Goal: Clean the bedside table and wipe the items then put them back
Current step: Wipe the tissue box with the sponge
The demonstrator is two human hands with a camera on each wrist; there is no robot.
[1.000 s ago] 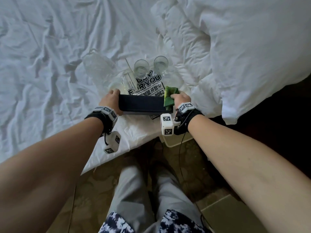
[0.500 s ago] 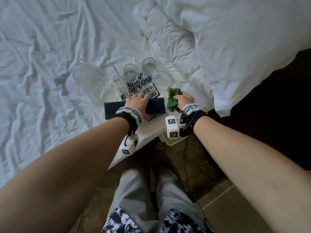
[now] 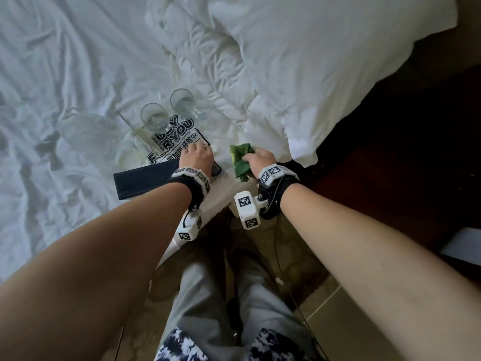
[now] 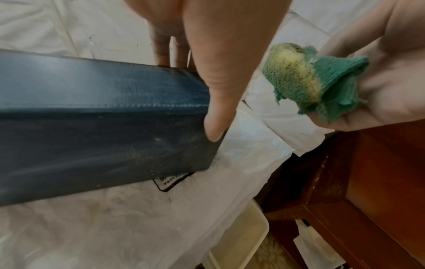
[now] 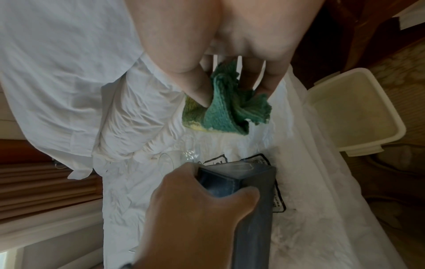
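- Head view: my left hand (image 3: 197, 155) has its grip closed over the right end of the dark blue box (image 3: 145, 182), which lies on the bed sheet (image 3: 65, 74) at the mattress edge, partly over a printed sign (image 3: 177, 142).
- Left wrist view shows my thumb (image 4: 218, 116) down the box's end face, fingers over the far side.
- My right hand (image 3: 260, 158) pinches the bunched green cloth (image 3: 240, 158), apart from the box.
- Two drinking glasses (image 3: 166, 110) stand just beyond the sign, with more clear glassware beside them.
- Risk, as I judge it: I hold the box by one end only, so lifting it may let the far end droop and slip free.
- Swinging that long end could knock the glasses; the soft bedding makes them easy to tip.
- Dusty specks show on the box's near face; a loose wad of cloth may miss them.
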